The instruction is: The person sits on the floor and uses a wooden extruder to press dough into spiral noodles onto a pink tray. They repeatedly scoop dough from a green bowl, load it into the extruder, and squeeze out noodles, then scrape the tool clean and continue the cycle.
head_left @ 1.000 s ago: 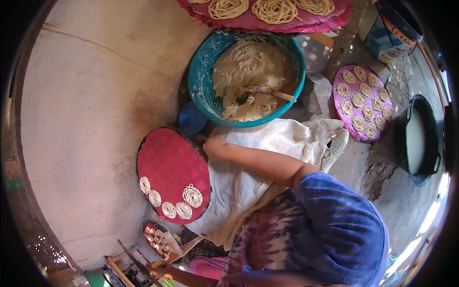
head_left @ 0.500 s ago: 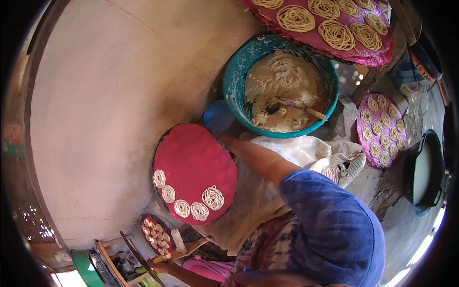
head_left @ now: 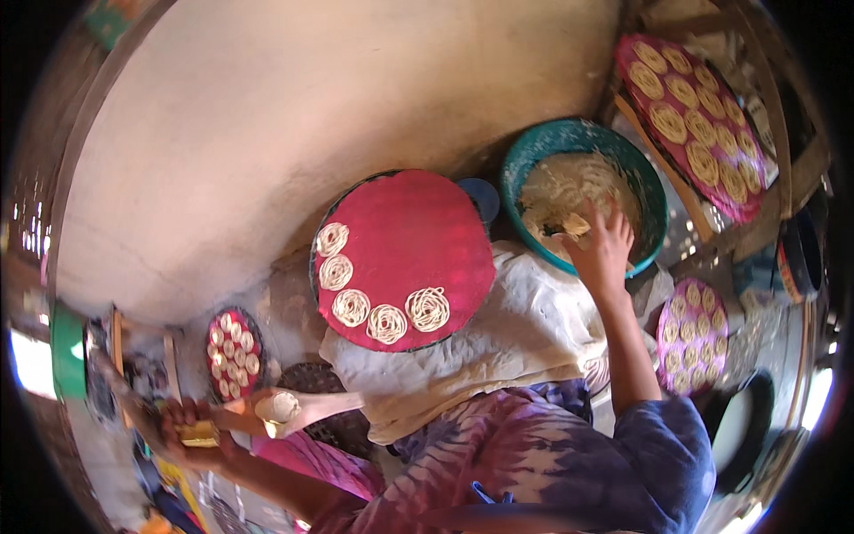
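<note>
Right hand (head_left: 603, 247) is in the teal basin (head_left: 654, 191) at upper right, fingers spread loose on the dough (head_left: 560, 191). Left hand (head_left: 191, 433), lower left, has its fingers clenched around a wooden press (head_left: 285, 409). Red tray (head_left: 405, 258) of noodle coils sits mid-frame.

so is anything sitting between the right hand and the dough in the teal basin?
Nothing visible. The right hand is already over the teal basin, fingers spread on the dough near its front rim. The red mat with noodle coils lies to the left, beside the reach. The left hand grips the press, far off.
</note>
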The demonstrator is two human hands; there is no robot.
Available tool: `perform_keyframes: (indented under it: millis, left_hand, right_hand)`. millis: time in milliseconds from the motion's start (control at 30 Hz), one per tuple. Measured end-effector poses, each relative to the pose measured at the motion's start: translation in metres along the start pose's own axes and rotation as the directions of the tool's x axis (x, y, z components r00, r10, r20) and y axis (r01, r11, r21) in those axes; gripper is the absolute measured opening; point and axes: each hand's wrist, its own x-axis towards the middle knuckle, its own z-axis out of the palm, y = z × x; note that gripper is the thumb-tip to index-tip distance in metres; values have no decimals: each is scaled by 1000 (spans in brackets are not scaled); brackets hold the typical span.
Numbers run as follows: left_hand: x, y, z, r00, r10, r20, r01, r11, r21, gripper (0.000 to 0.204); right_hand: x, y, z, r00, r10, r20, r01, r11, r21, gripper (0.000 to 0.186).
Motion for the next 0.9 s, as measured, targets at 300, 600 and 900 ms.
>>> perform_keyframes:
  millis: [300, 600, 900]
  left_hand:
    - [-25, -169, 168, 864, -490, 115, 475, 717, -511, 32]
    - [-65, -174, 166, 831, -280, 480, -170, 694, 699, 40]
    - [-63, -155, 204, 460, -748, 478, 74, 569, 819, 38]
  right_hand:
    - [-108, -140, 19, 25, -964, 266, -905, -135, -403, 105]
    - [-55, -73, -25, 760, -141, 634, -608, 192, 771, 73]
    - [-42, -119, -68, 544, -786, 295, 551, 599, 581, 89]
